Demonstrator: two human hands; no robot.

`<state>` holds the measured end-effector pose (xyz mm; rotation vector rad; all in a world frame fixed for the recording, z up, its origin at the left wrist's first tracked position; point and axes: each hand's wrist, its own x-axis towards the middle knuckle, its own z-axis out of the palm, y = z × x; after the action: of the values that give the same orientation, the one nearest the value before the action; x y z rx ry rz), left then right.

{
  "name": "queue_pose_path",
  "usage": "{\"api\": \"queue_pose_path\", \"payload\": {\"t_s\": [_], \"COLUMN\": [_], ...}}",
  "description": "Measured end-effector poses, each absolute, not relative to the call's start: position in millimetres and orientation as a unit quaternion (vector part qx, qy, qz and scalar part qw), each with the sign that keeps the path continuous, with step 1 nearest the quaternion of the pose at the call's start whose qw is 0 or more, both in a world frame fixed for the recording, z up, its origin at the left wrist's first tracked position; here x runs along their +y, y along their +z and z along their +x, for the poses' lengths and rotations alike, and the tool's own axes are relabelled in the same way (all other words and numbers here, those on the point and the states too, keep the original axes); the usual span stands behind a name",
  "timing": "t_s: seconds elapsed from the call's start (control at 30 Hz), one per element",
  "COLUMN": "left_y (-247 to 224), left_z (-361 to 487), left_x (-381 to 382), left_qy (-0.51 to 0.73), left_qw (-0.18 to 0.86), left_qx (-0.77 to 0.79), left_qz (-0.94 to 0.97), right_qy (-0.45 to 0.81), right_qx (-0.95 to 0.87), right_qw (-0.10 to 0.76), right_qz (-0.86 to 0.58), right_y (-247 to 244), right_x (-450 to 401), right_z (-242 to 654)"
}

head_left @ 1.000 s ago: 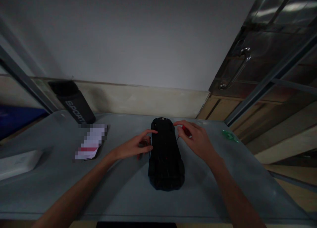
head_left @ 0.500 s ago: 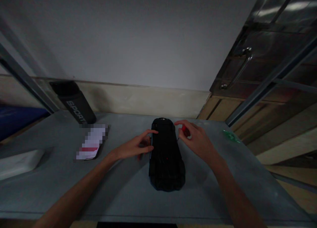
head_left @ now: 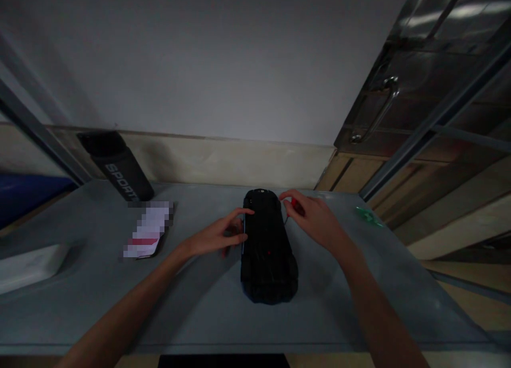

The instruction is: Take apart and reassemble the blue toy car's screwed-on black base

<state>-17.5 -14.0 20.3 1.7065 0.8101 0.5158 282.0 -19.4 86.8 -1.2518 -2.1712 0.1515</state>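
A toy car (head_left: pixel 266 251) lies upside down on the grey table, its black underside facing up and a little blue showing along its edges. My left hand (head_left: pixel 223 232) grips its left side, with forefinger and thumb on the underside and the other fingers curled, partly hidden. At the car's upper right, my right hand (head_left: pixel 313 216) is closed around a small red-handled screwdriver (head_left: pixel 294 202). A thin shaft seems to show below the fingers, but it is dim. Whether its tip touches the car I cannot tell.
A black bottle (head_left: pixel 123 168) marked SPORT stands at the back left, with a phone (head_left: pixel 149 229) lying in front. A white object (head_left: pixel 32 267) is at the left edge. Green crumpled plastic (head_left: pixel 368 215) lies at the right. A wall (head_left: pixel 223 163) borders the back.
The right hand has shifted slightly left, closer to the car's upper right side, and the red handle is more covered. The left hand keeps its hold. The whole view has tilted a little.
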Motion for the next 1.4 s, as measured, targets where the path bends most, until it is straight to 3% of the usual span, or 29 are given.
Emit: {"api": "queue_pose_path", "payload": {"t_s": [0.2,0.37,0.63,0.87,1.07,1.27,1.4], "left_y": [22.2,11.5,6.5,6.6,9.1,8.6,8.8], "left_z": [-17.7,-19.2,-20.4,-21.0,-20.1,-19.7,-20.1], "left_x": [-17.1,-12.0,-9.9,-11.2,-12.7,-13.2,-13.4], "left_qy": [0.220,0.228,0.225,0.225,0.222,0.224,0.221], "left_qw": [0.557,0.554,0.552,0.559,0.554,0.553,0.558], "left_qx": [0.344,0.334,0.332,0.332,0.343,0.344,0.352], "left_qz": [0.723,0.727,0.731,0.726,0.726,0.725,0.718], "right_qy": [0.126,0.188,0.174,0.075,0.126,0.079,0.100], "right_qx": [-0.843,-0.890,-0.902,-0.900,-0.909,-0.895,-0.918], "right_qw": [0.302,0.214,0.166,0.109,0.141,0.099,0.108], "right_qz": [-0.428,-0.357,-0.360,-0.415,-0.371,-0.427,-0.369], "right_y": [124.4,124.3,116.3,121.0,121.9,122.4,120.1], "right_x": [-21.1,-11.3,-7.2,-10.0,-11.2,-14.4,-10.1], "right_z": [260.0,221.6,209.6,195.7,196.5,194.8,199.6]}}
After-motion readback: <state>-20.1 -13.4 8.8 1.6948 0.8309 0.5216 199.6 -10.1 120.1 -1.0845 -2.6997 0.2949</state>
